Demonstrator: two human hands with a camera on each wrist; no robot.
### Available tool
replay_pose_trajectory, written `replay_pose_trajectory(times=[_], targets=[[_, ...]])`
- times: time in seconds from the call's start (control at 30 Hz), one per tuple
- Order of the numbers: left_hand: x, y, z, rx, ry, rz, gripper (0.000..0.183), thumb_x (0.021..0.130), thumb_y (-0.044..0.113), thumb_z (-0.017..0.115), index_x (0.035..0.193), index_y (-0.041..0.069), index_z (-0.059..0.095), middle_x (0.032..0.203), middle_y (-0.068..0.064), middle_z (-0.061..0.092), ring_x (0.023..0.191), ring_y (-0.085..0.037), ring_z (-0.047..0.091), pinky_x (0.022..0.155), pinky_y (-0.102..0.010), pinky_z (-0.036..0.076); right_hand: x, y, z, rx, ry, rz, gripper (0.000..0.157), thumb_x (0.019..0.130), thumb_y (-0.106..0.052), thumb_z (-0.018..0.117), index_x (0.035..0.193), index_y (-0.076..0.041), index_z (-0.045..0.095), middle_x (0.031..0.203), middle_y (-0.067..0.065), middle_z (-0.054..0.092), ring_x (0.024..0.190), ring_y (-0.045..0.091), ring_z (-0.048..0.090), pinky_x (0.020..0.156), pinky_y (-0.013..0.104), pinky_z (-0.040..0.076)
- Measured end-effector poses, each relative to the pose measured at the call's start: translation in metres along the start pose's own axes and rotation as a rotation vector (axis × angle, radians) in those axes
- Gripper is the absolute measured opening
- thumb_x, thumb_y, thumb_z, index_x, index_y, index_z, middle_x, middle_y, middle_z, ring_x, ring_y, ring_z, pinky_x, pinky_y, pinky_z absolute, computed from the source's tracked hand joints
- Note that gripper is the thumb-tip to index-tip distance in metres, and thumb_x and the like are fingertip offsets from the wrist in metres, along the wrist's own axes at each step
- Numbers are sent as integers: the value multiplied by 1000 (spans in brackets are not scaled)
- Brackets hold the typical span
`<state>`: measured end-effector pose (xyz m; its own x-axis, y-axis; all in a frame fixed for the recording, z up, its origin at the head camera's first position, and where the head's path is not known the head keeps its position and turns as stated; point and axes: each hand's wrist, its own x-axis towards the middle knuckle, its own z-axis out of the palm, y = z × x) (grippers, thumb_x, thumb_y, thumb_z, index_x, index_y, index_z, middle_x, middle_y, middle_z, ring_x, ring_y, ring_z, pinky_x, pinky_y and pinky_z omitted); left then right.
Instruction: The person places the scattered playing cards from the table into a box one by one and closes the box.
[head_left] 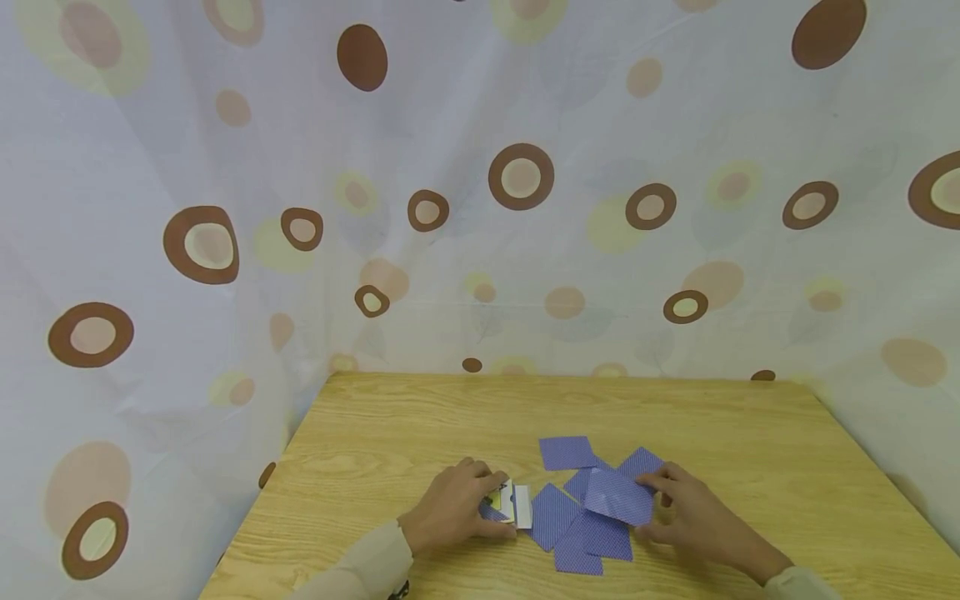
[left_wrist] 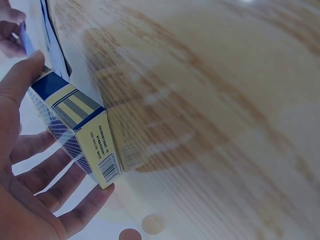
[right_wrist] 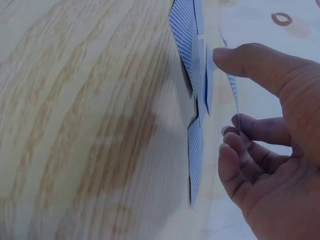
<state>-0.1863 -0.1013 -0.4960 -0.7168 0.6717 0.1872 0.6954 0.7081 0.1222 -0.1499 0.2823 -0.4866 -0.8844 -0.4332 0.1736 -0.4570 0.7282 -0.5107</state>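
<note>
My left hand (head_left: 453,510) grips a small playing-card box (left_wrist: 75,107), thumb on one edge and fingers along the other. The box lies on its side on the table; its white flap (head_left: 523,507) stands open toward the right. To the right, my right hand (head_left: 693,523) holds a blue-patterned playing card (head_left: 618,497) between thumb and fingers, raised and tilted above the others. Beneath it several blue-backed cards (head_left: 552,517) lie face down, loosely overlapping. In the right wrist view the held card (right_wrist: 232,87) shows nearly edge-on.
A single card (head_left: 566,452) lies at the far side of the spread. The wood-grain table (head_left: 420,417) ends against a white curtain (head_left: 450,108) with brown and yellow circles, which also hangs along the left and right sides.
</note>
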Motion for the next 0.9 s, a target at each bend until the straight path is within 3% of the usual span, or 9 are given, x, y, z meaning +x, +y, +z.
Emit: replay_pose_trajectory(times=[0.9], targets=[[1, 0, 1, 10, 3, 4, 79, 82, 74, 69, 136, 17, 68, 115, 2, 68, 103, -13, 59, 74, -24, 50, 15, -18, 10, 30, -11, -42, 70, 79, -33, 91, 129, 9, 65, 105, 1, 52, 87, 13, 48, 64, 22, 44]])
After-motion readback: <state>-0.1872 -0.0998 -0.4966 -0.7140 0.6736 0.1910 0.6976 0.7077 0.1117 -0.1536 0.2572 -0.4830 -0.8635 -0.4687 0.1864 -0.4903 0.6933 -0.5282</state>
